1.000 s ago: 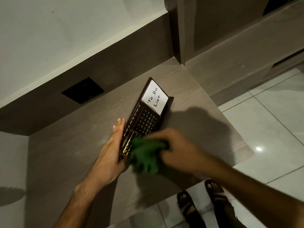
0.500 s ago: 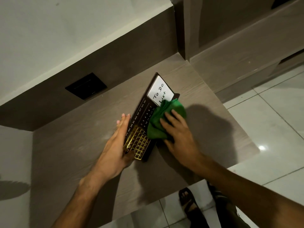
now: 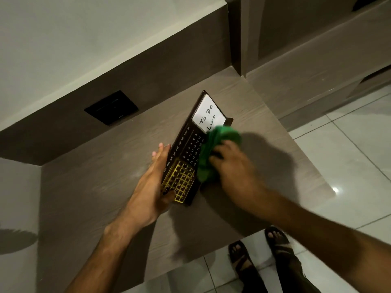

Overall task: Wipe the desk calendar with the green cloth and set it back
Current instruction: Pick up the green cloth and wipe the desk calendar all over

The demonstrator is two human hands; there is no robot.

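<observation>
My right hand (image 3: 230,166) is bunched around the green cloth (image 3: 213,153), pressing it on the desk calendar (image 3: 190,155); my left hand (image 3: 152,185) braces its edge, fingers flat, on the wooden desk (image 3: 95,187); pressing too hard could skid it or smear the To Do List card (image 3: 208,117).

Left of the left hand (image 3: 154,182) the desk (image 3: 88,197) lies bare. Beyond its fingertips the back panel (image 3: 148,85) blocks. The desk calendar (image 3: 190,157) fills the gap toward the right hand (image 3: 230,166).

dark brown desk calendar (image 3: 186,149) with gold grid, white note panel; green cloth (image 3: 213,153); grey-brown woodgrain desk (image 3: 101,187).
</observation>
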